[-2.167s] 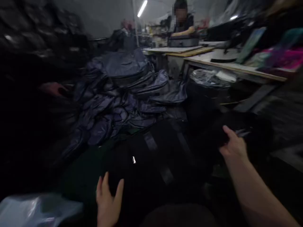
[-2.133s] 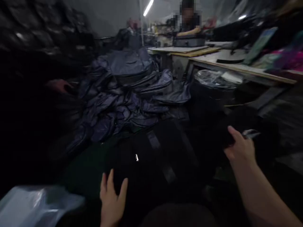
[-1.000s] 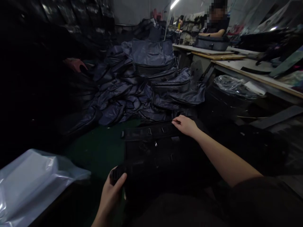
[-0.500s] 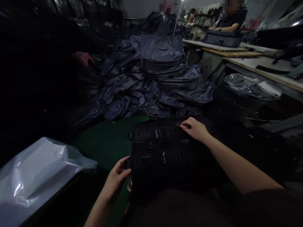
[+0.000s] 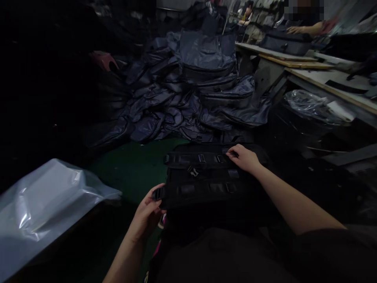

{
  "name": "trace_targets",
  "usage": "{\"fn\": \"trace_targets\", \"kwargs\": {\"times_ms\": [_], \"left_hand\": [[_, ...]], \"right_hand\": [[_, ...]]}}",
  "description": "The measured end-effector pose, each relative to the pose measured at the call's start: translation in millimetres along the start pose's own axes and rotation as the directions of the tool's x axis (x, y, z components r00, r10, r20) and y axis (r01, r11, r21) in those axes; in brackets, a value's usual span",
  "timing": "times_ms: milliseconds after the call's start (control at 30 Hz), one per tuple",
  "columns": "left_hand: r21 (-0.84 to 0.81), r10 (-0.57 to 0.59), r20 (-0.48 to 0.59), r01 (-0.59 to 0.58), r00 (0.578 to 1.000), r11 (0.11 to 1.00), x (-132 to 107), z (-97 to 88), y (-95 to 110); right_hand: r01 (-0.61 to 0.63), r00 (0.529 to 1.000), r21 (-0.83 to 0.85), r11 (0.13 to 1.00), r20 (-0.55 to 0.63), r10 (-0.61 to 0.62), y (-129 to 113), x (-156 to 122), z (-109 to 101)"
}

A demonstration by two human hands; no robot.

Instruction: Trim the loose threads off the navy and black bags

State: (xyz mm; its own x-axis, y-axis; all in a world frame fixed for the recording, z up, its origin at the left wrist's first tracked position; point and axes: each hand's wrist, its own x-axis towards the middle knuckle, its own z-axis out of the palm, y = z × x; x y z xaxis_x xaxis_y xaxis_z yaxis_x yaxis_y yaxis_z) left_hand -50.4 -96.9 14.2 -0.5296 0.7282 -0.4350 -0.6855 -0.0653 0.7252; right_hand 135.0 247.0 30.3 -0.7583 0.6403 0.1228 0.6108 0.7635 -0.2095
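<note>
A heap of navy bags (image 5: 191, 98) filled twelve o'clock, and a clear plastic sack (image 5: 44, 208) lay at eight. The black bag (image 5: 206, 184) lay flat at six, just before the person. The left hand (image 5: 149, 212) was closed on its seven-o'clock corner. The right hand (image 5: 244, 159) pinched the top strap (image 5: 188, 158) at two. A hard tug there could probably snag the dangling buckle (image 5: 193, 171) or drag the bag askew.

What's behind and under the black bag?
Behind the black bag lies a heap of navy bags. Green surface shows at its left edge; what lies directly beneath is covered by the bag.
</note>
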Motion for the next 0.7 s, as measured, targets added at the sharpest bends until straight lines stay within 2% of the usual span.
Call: {"fn": "trace_targets", "kwargs": {"times_ms": [67,133,200,233,300,333,367,400,433,500,567,700], "left_hand": [[0.048,-0.007,-0.007,0.007,1.0,0.999,3.9,-4.5,-0.7],[0.195,0.024,-0.066,-0.011,0.998,0.981,8.8,-10.2,-2.8],[0.439,0.164,-0.172,-0.074,0.971,0.895,10.9,-13.3,-4.2],[0.577,0.284,-0.209,-0.116,0.936,0.808,9.8,-12.6,-3.9],[0.804,0.56,-0.18,-0.207,0.809,0.558,3.4,-5.5,-1.7],[0.867,0.657,-0.101,-0.258,0.748,0.427,-1.1,0.6,-0.3],[0.892,0.694,0.012,-0.322,0.72,0.318,-5.8,7.8,0.8],[0.881,0.668,0.141,-0.401,0.731,0.252,-9.8,15.6,1.2],[0.847,0.588,0.265,-0.476,0.764,0.237,-12.5,23.3,0.6],[0.784,0.361,0.448,-0.554,0.818,0.281,-13.2,36.5,-3.0],[0.796,0.202,0.496,-0.535,0.845,0.283,-8.2,44.8,-8.0],[0.853,0.108,0.469,-0.482,0.876,0.2,4.8,49.7,-12.4]], "right_hand": [[-0.002,1.0,-0.001,1.0,0.006,0.002,0.5,0.1,0.8],[-0.006,1.0,0.0,1.0,0.015,0.006,1.1,0.3,1.1],[-0.011,1.0,0.001,1.0,0.021,0.011,1.8,0.6,1.3],[-0.014,1.0,0.0,1.0,0.02,0.014,2.0,0.7,1.4],[-0.014,1.0,-0.002,1.0,0.021,0.014,2.3,1.1,1.6],[-0.015,1.0,-0.005,1.0,0.022,0.015,2.3,1.3,1.8],[-0.017,1.0,-0.007,1.0,0.024,0.017,2.2,1.5,1.9],[-0.019,0.999,-0.009,1.0,0.025,0.019,2.0,1.6,2.0],[-0.022,0.999,-0.011,1.0,0.025,0.023,1.8,1.7,2.1],[-0.027,0.999,-0.011,1.0,0.021,0.027,1.7,1.8,1.8],[-0.027,0.999,-0.005,1.0,0.02,0.027,2.5,2.1,0.7],[-0.013,1.0,0.065,0.998,-0.007,0.014,4.3,1.9,-5.6]]}}
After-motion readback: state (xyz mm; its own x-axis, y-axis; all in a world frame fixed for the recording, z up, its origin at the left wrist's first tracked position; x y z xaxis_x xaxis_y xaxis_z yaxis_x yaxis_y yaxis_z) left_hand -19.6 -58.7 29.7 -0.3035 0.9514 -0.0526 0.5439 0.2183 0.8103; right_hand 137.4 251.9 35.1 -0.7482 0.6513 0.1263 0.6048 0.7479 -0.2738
